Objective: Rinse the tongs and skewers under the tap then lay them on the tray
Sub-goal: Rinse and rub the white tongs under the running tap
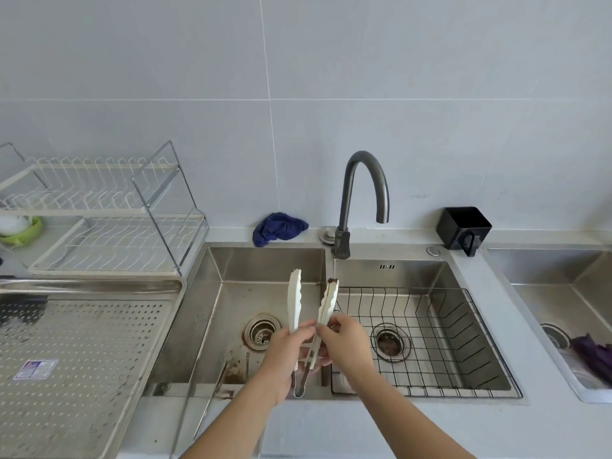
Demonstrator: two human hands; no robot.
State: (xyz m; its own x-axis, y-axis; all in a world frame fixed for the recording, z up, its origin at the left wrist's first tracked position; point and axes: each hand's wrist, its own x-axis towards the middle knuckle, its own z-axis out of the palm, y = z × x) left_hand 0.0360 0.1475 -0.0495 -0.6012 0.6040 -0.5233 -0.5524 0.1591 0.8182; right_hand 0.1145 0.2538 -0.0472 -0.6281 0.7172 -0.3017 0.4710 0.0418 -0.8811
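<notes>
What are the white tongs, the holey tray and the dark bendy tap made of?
The white scalloped tongs look like matte plastic or silicone tips on a shiny metal handle. The perforated silver tray seems to be stainless steel: it is grey and reflective. The dark curved tap looks like metal with a dull gunmetal coating.

One pair of tongs (313, 313), two skewers (246, 366), one tap (362, 193), one tray (76, 352), two hands (288, 352).
</notes>
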